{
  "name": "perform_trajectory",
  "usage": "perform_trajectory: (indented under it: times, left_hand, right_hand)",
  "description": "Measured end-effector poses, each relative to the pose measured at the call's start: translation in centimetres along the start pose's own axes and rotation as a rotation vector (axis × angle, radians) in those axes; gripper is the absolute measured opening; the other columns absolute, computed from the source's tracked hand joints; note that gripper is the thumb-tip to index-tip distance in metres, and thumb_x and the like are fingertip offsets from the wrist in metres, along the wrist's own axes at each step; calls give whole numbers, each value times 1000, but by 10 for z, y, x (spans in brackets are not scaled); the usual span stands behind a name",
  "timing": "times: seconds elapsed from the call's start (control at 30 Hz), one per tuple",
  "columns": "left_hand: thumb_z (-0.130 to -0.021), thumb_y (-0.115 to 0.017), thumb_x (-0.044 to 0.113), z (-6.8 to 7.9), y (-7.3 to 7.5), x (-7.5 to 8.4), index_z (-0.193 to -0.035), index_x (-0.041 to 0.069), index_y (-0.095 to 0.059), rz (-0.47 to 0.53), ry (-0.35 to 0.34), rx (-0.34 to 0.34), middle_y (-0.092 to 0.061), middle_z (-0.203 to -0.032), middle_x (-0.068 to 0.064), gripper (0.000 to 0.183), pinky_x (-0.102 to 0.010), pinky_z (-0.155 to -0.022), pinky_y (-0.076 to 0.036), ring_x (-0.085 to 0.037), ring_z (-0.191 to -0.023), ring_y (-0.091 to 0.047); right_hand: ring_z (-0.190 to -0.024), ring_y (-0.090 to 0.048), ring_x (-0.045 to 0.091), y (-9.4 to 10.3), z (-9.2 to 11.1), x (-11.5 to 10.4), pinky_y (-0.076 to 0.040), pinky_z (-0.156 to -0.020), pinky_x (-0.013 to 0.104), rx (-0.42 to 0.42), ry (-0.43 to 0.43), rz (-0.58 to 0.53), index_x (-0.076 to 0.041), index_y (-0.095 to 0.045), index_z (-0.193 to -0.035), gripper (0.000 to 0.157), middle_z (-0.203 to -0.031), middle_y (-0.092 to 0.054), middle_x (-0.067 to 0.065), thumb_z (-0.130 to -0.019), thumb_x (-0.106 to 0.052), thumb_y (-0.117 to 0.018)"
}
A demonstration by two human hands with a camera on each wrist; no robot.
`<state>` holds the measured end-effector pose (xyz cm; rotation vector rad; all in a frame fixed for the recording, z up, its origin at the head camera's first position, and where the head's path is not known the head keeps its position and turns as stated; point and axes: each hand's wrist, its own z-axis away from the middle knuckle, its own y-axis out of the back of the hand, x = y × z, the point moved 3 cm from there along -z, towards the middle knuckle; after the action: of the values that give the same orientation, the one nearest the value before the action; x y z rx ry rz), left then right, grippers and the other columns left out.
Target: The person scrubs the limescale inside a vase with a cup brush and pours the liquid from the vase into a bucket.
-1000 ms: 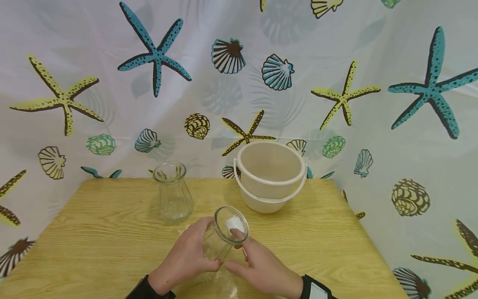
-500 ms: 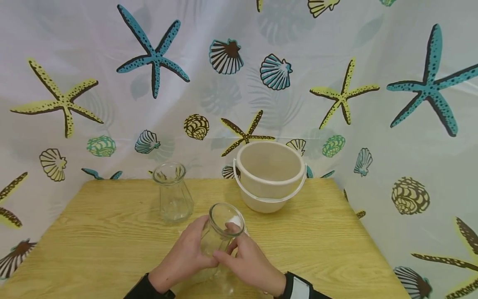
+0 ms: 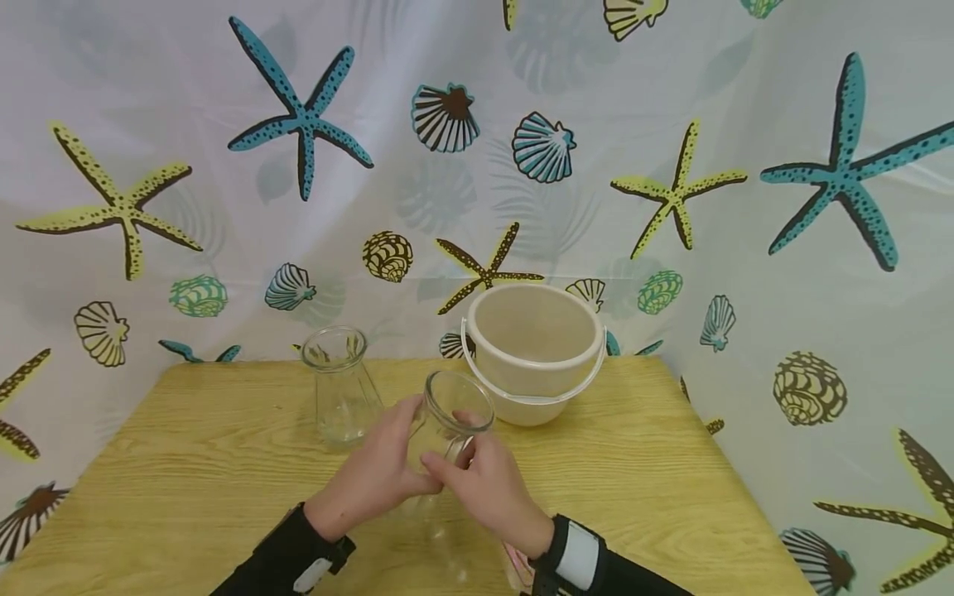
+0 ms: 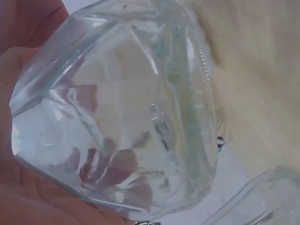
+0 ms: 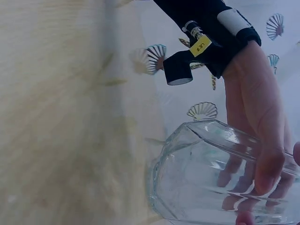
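My two hands hold a clear faceted glass vase (image 3: 432,434) over the table, tilted with its round mouth up and to the right. The left hand (image 3: 373,468) grips its left side, fingers behind and thumb in front. The right hand (image 3: 492,488) has its fingers round the right side just under the rim, its thumb close to the left thumb. In the left wrist view, the vase (image 4: 117,122) fills the middle, its broad base toward the right. The right wrist view shows the left hand (image 5: 262,112) on the vase (image 5: 201,178), fingers seen through the glass.
A second glass vase (image 3: 344,397) stands upright at the back left of the wooden table (image 3: 209,472). To the right of it stands a cream bucket (image 3: 522,381) with its handle hanging in front. A flat pinkish thing (image 3: 519,563) lies partly hidden by the right wrist.
Both hands have raised the vase a little. My right hand has moved left and up to grip it. The white patch seen through its mouth is gone; the pinkish thing now shows by the right wrist.
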<state>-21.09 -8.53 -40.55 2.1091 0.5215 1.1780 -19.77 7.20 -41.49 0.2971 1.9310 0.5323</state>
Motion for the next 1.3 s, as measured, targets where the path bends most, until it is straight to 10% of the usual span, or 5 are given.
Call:
perform_trajectory:
  times: [0.43,0.67,1.3]
  left_hand:
    - [-67,-81,35,-70,42,29,-136,7,-36,-99,-21,-168,-53,-123,-12,88,-44,-82,-51,-22,-106,-51]
    - [-70,-78,42,-102,58,45,-144,6,-28,-215,45,-285,-46,-134,-19,96,-44,-82,-50,-27,-111,-49]
    - [-72,-74,49,-152,67,77,-141,6,-38,-520,1,-252,-52,-129,-12,88,-42,-81,-50,-23,-101,-54]
  right_hand:
    - [-39,-36,3,33,-40,-52,-31,-37,20,89,64,-212,0,-52,-122,34,-58,-49,5,-93,-15,-61]
    - [-53,-51,26,41,-69,-38,-41,-44,23,118,51,-326,5,-56,-103,26,-76,-61,17,-96,-20,-58]
    - [-61,-57,21,60,-102,-19,-54,-64,33,243,-206,-668,0,-54,-110,51,-70,-58,1,-93,-48,-55]
